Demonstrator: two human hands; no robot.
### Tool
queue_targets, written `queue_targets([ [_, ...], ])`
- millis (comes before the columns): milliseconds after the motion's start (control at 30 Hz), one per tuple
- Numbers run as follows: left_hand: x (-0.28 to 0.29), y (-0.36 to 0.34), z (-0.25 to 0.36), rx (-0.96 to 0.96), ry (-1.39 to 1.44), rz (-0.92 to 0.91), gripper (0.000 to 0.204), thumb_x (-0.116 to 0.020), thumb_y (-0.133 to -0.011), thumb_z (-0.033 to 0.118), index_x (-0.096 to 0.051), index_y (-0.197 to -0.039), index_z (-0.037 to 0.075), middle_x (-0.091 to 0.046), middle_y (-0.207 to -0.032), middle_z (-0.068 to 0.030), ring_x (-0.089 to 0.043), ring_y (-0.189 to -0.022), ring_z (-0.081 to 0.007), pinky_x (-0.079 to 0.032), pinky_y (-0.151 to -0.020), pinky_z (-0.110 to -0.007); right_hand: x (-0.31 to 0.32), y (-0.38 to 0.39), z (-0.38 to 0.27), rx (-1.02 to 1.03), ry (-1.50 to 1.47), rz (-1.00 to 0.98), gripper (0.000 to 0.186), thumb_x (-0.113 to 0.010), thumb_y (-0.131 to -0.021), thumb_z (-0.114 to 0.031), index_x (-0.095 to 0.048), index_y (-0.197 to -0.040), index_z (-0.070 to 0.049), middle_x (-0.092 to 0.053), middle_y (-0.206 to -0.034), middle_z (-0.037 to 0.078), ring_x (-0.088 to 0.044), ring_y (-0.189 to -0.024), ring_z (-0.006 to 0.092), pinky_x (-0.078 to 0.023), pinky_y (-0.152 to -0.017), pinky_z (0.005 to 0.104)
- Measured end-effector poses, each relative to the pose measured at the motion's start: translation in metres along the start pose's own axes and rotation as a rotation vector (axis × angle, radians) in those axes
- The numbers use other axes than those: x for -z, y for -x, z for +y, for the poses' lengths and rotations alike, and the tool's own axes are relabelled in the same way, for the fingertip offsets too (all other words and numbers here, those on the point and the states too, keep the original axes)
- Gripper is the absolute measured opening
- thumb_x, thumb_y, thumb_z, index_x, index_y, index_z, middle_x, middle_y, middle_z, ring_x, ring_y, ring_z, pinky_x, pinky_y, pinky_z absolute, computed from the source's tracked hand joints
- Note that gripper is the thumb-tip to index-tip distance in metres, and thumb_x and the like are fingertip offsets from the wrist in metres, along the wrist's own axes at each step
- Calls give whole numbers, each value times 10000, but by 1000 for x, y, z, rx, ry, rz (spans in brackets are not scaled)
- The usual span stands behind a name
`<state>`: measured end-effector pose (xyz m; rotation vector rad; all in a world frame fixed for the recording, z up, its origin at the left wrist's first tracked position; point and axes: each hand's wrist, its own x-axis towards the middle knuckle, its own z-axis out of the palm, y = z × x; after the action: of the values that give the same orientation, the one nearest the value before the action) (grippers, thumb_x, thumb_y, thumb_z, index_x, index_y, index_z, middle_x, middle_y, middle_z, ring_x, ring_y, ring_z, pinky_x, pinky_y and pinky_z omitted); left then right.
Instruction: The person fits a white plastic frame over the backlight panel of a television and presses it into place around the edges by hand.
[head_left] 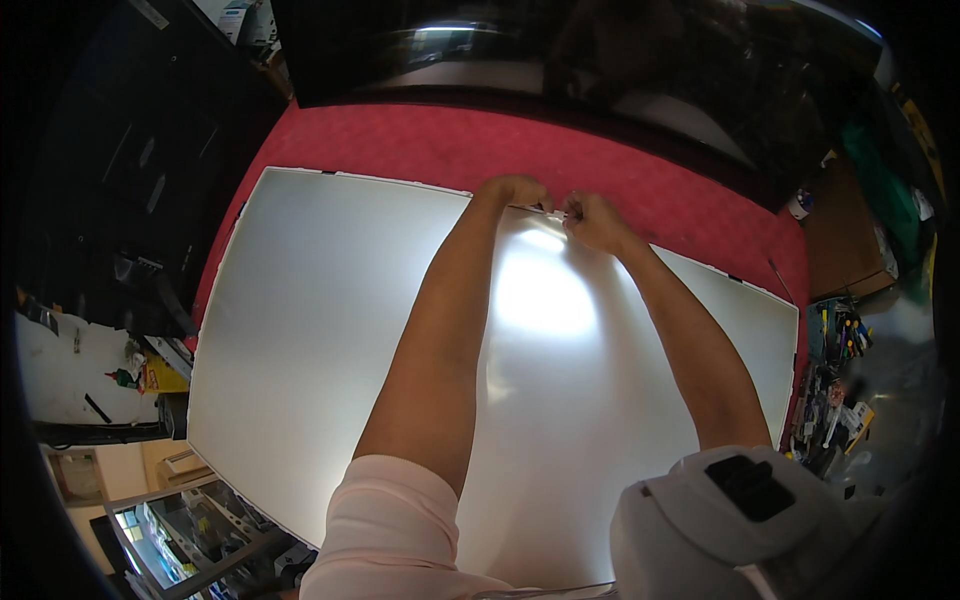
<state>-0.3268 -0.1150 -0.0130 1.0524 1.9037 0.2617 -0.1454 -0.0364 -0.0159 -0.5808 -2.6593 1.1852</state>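
At the far edge of the sheet: both hands meet close together near its middle, the left hand (518,190) and the right hand (595,224) nearly touching.
Broad white sheet: the glossy white sheet (560,400) lies over the red tabletop (400,135), under both forearms, its far side running along a pale rim (400,182).
Left fingers: bent in close at the edge; whether they close on the rim, the sheet or some small piece, I cannot tell.
Right fingers: drawn in narrow at the same stretch of edge; a small dark bit shows by them, too small to identify, and I cannot tell whether it is held.
Sheet surface: a crease or scratch looks the likeliest harm, caused by uneven pulling at the edge or a forearm pressing down across the middle.
Pale rim: thin by the look of it, so prying at one spot could crack it or bend it out of line.
Bright glare: the white patch (545,295) just below the hands could hide a smudge, a speck or a slight bow.
Dark glossy panel: the panel (600,70) stands beyond the hands, across a strip of red; a sudden slip forward could knock it.
Right-hand clutter: loose tools (845,335) sit beside the tabletop, and a thin rod (781,280) lies near the sheet's right corner; an elbow swung wide could push the rod onto the gloss and mark it.
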Motion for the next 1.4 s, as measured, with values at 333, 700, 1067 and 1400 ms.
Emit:
queue_targets([
  [333, -15, 11, -12, -246, 204, 162, 368, -713, -630, 209, -682, -942, 15, -660, -958, -137, -594, -980, -258, -438, -873, -334, 8, 6, -23, -138, 140, -19, 179, -727, -705, -103, -666, -839, -1, -669, -809, 136, -643, -730, 211, -490, -661, 329],
  [700, -18, 13, -11, -218, 98, 213, 271, -742, -645, 142, -690, -875, 10, -673, -818, -108, -616, -813, -209, -462, -769, -345, -28, 13, -18, -120, 124, 305, 33, -632, -764, -51, -638, -780, -23, -564, -956, 163, -570, -938, 347, -444, -819, 455],
  [1067, -23, 17, -6, -229, 137, 250, 223, -653, -718, 158, -723, -903, 57, -686, -911, -164, -640, -884, -264, -476, -827, -374, -34, 10, -10, -51, 97, 430, 46, -610, -778, -29, -590, -784, 12, -572, -858, 152, -587, -803, 296, -456, -729, 392],
  [1400, -16, 12, -7, -208, 144, 178, 158, -619, -635, 87, -710, -760, 52, -686, -877, -120, -617, -880, -247, -461, -822, -361, -8, -13, 16, -215, -79, -57, 186, -664, -776, -90, -663, -913, 36, -662, -791, 110, -614, -737, 177, -478, -692, 324],
])
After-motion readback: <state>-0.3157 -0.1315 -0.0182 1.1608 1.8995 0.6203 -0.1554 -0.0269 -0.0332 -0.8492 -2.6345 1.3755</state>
